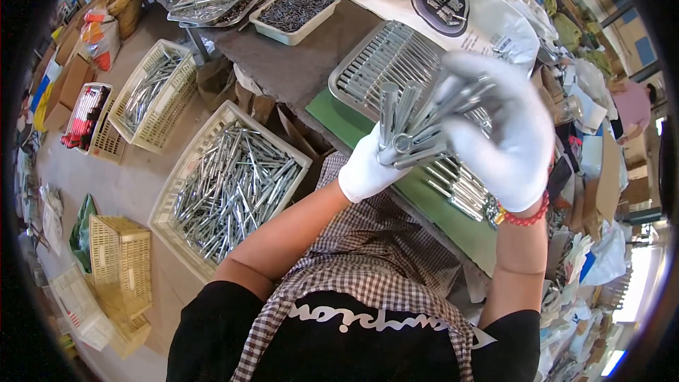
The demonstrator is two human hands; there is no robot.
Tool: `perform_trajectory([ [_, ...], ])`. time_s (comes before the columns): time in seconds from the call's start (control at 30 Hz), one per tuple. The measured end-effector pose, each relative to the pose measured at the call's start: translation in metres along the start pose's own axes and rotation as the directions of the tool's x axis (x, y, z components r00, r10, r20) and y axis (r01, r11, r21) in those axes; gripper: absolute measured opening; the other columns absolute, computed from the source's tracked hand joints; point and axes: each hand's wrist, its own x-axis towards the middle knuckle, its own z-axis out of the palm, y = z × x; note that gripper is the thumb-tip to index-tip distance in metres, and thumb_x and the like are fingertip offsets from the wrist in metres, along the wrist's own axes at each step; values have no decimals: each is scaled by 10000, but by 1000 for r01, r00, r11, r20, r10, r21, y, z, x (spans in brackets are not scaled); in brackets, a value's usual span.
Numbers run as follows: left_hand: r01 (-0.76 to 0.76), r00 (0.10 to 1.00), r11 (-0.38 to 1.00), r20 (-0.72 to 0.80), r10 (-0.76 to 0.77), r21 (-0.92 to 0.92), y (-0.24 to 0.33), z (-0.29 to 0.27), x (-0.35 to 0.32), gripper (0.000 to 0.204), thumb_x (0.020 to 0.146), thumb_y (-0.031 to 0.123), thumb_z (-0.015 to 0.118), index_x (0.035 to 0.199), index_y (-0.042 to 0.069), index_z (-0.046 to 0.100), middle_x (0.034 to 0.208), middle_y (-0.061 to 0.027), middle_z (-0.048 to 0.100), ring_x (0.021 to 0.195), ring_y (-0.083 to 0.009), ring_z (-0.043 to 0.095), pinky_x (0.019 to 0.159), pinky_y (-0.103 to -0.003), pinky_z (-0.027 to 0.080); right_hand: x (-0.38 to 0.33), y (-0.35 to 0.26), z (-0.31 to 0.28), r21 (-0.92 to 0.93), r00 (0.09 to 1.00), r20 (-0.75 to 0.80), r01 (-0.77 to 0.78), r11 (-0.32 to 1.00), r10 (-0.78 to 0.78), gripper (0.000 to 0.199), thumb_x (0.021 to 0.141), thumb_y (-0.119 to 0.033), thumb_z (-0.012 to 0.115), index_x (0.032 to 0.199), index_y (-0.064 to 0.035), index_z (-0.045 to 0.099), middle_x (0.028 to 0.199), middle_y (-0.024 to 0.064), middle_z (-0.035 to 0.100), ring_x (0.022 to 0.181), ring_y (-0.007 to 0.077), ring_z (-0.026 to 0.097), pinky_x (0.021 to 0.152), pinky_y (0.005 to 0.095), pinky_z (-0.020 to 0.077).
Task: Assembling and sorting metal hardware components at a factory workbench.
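Note:
My left hand (371, 166), in a white glove, is closed round a fanned bunch of shiny metal rods (407, 120). Some of them show hollow, tube-like ends. Above and to the right, my right hand (506, 124), also gloved in white, is blurred by motion. Its fingers curl about several rod ends at the right of the bunch. Just beyond my hands lies a metal tray (339, 81) with similar rods set in a row. More rods (460, 187) lie side by side on the green mat (470, 240), partly under my right hand.
A cream crate (159, 201) full of loose rods stands left of the bench, with a smaller filled crate (127, 127) behind. On the bench sit a tub (272, 32) of small dark parts and a heaped tray (219, 3). Bags and cartons (601, 177) crowd the right.

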Motion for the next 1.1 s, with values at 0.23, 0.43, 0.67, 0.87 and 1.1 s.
perform_trajectory([
  [0.23,-66,997,996,42,63,60,-3,3,12,624,777,54,738,1312,20,420,1248,-90,574,1113,-168,574,964,-310,456,-1,9,17,-150,991,58,127,981,-119,381,657,3,711,1028,-63,659,932,70,669,867,247,639,793,352,493],
  [0.43,-20,1000,994,18,22,-109,-7,4,11,623,774,82,752,1304,17,430,1199,-94,602,1091,-181,590,944,-313,463,0,0,13,-240,977,98,208,948,-189,376,619,4,726,982,-73,662,918,93,656,888,296,634,799,377,500],
  [0.67,-120,991,980,70,110,158,5,1,7,664,763,107,772,1318,12,421,1178,-107,610,1064,-185,600,924,-307,472,-8,-6,14,-267,988,61,156,951,-145,383,582,23,740,943,-72,654,883,111,637,892,313,633,795,382,500],
  [0.87,-124,992,986,41,120,110,12,4,5,689,759,114,783,1331,7,414,1184,-112,602,1066,-177,595,929,-299,471,-8,-8,9,-349,984,84,178,920,-159,342,634,-49,721,957,-114,626,858,74,651,828,305,624,742,394,494],
  [1.1,-49,997,996,56,45,80,10,3,6,739,750,97,786,1361,8,380,1215,-108,588,1076,-165,583,932,-297,469,-9,2,13,-302,985,137,139,943,-101,322,653,-74,723,957,-111,626,853,72,647,814,305,622,765,392,487],
])
